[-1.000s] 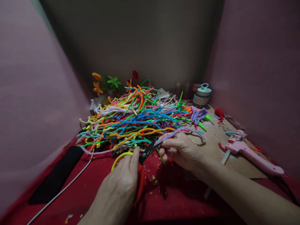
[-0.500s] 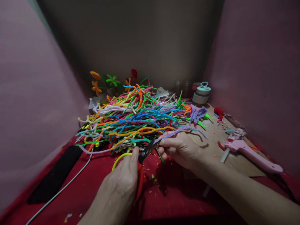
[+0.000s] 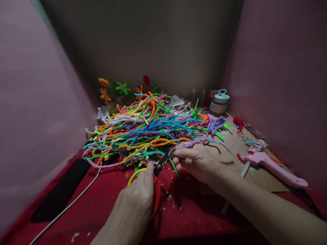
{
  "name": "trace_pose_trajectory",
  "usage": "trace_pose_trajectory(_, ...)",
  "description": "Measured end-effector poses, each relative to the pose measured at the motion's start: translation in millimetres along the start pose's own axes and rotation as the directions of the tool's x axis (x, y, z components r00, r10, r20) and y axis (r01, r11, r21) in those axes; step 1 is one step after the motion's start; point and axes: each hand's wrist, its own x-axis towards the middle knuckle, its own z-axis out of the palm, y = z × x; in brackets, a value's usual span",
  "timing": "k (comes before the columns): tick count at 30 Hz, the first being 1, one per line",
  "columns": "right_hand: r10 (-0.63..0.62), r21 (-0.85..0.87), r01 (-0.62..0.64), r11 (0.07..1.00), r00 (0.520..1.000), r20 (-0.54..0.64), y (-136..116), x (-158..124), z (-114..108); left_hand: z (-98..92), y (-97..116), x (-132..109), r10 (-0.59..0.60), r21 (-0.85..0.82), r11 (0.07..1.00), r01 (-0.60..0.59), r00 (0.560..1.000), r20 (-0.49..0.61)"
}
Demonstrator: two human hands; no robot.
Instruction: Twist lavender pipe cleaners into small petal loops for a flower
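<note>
My left hand (image 3: pixel 139 190) is closed around the handles of a pair of scissors (image 3: pixel 160 165) with one red and one yellow loop. The dark blades point up and to the right, their tips at the fingers of my other hand. My right hand (image 3: pixel 195 161) pinches a lilac pipe cleaner (image 3: pixel 204 140), whose free length runs off to the right above the hand. Its near end lies by the blade tips; whether it sits between the blades I cannot tell. Just behind both hands spreads a heap of many-coloured pipe cleaners (image 3: pixel 148 129).
A pink glue gun (image 3: pixel 277 170) lies at right on a tan board (image 3: pixel 260 182). A purple fuzzy piece (image 3: pixel 215 124) rests beside the heap. Farther back stand a light-blue-lidded jar (image 3: pixel 219 102) and fuzzy flowers (image 3: pixel 122 87). A black strip (image 3: pixel 61 190) and white cable (image 3: pixel 68 204) lie at left.
My left hand and the scissors have shifted slightly right, towards my right hand. The lilac pipe cleaner has slid a little to the right, its free end now farther out.
</note>
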Motion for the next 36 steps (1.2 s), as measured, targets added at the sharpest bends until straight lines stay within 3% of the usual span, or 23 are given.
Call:
trace_pose_trajectory(3,0.003,-0.01,-0.004,1.0,1.0,-0.007,-0.8,0.0,0.7,3.3,-0.3,-1.2,-0.067,-0.123,0.99,0.068,0.998,0.018)
trace_pose_trajectory(5,0.01,-0.016,-0.011,1.0,1.0,-0.012,-1.3,-0.4,1.0,3.0,-2.2,1.4,-0.143,-0.341,0.928,0.147,0.989,0.035)
trace_pose_trajectory(7,0.008,-0.009,-0.008,1.0,1.0,-0.01,-1.4,-0.6,0.9,-0.8,-5.8,8.3,-0.27,-0.642,0.714,0.28,0.956,0.116)
trace_pose_trajectory(9,0.002,-0.013,-0.002,1.0,1.0,0.003,-1.2,-0.7,0.4,-8.2,-10.0,19.5,-0.364,-0.824,0.4,0.401,0.895,0.259)
trace_pose_trajectory(12,-0.004,-0.036,0.005,0.999,0.999,0.037,-0.8,-1.3,0.3,-22.7,-14.1,39.2,-0.354,-0.881,0.161,0.445,0.859,0.37)
trace_pose_trajectory(15,-0.022,-0.057,0.026,0.998,0.997,0.07,-1.4,-2.3,1.4,-33.8,-13.2,54.9,-0.254,-0.884,-0.195,0.424,0.849,0.464)
trace_pose_trajectory(17,0.0,-0.077,0.006,0.997,0.997,0.072,-2.2,-2.5,2.0,-37.3,-10.6,60.9,-0.232,-0.859,-0.32,0.4,0.846,0.48)
trace_pose_trajectory(22,0.036,-0.073,-0.03,0.997,0.996,0.082,-2.9,-1.4,0.5,-36.9,-6.0,64.6,-0.185,-0.831,-0.387,0.4,0.849,0.494)
trace_pose_trajectory(28,0.029,-0.053,-0.024,0.998,0.995,0.099,-0.6,-3.0,1.6,-33.2,-3.6,64.1,-0.222,-0.855,-0.269,0.444,0.835,0.503)
trace_pose_trajectory(36,-0.001,-0.179,0.005,0.984,1.0,0.022,9.9,-2.0,-0.9,-29.0,0.6,63.4,-0.224,-0.876,-0.301,0.376,0.865,0.449)
